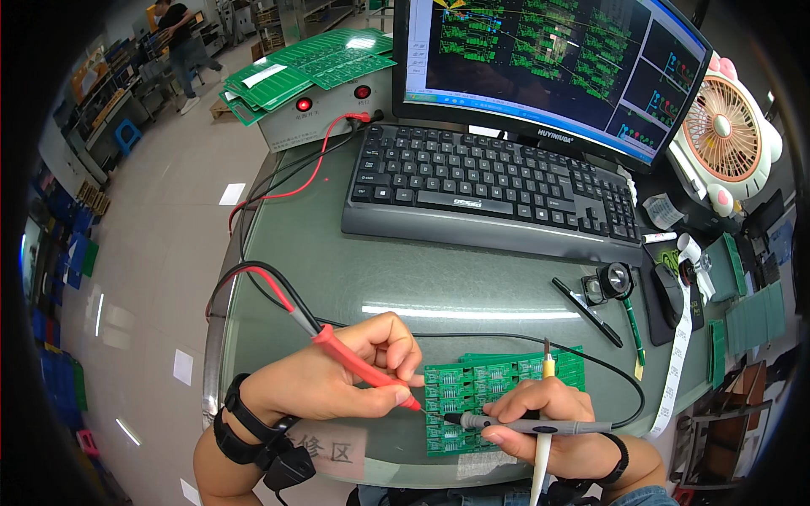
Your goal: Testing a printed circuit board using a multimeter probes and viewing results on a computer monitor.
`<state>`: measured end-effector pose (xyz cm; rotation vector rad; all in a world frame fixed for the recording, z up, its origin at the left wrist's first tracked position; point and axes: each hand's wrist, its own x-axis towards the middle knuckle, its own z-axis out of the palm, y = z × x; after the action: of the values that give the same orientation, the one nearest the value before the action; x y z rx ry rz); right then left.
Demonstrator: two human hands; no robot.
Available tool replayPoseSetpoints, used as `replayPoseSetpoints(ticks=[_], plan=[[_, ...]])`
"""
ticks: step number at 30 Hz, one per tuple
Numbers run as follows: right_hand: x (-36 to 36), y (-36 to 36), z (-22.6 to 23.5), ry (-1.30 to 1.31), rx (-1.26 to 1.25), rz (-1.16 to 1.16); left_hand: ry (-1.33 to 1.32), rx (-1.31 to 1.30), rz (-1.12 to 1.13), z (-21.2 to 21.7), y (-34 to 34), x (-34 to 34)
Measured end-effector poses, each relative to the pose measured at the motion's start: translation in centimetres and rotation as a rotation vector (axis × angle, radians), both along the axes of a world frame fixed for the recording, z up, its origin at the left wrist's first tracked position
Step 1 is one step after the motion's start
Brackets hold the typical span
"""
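Note:
A green printed circuit board (445, 390) with rows of repeated small patterns lies at the table's front edge, overlapping another green board behind it. My left hand (312, 384) grips a red test probe (364, 374), its tip at the board's left edge. From the right, my right hand (561, 401) holds a grey test probe (557, 425), whose dark tip points left over the board near the red one. The same hand also keeps a slim tool with a white handle (541, 472) and yellow collar between its fingers. Whether either tip touches the board, I cannot tell.
Behind are a black keyboard (489, 181) and a monitor (557, 59). Green boards (316, 63) are stacked on a grey box (329, 126) at the left. A pen (588, 312), magnifier (614, 278), mouse (666, 295) and fan (722, 126) stand right. Probe cables cross the table.

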<state>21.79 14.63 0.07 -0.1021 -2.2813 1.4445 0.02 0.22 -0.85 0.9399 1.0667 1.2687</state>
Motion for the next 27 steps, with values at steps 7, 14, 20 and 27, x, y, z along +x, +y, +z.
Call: replayPoseSetpoints(ticks=[7, 14, 20, 27], plan=[[0.2, -0.2, -0.4, 0.014, -0.03, -0.021, -0.04, -0.039, 0.031, 0.6, -0.2, 0.2], [-0.4, 1.0, 2.8, -0.265, -0.156, -0.009, -0.117, 0.002, -0.032, 2.4, -0.5, 0.5], [-3.3, 0.1, 5.5, -0.253, -0.081, 0.103, -0.101, -0.11, -0.178, 2.6, -0.9, 0.7], [-1.3, 1.0, 3.7, -0.258, 0.955, 0.154, -0.259, 0.151, 0.093, 2.2, -0.7, 0.9]])
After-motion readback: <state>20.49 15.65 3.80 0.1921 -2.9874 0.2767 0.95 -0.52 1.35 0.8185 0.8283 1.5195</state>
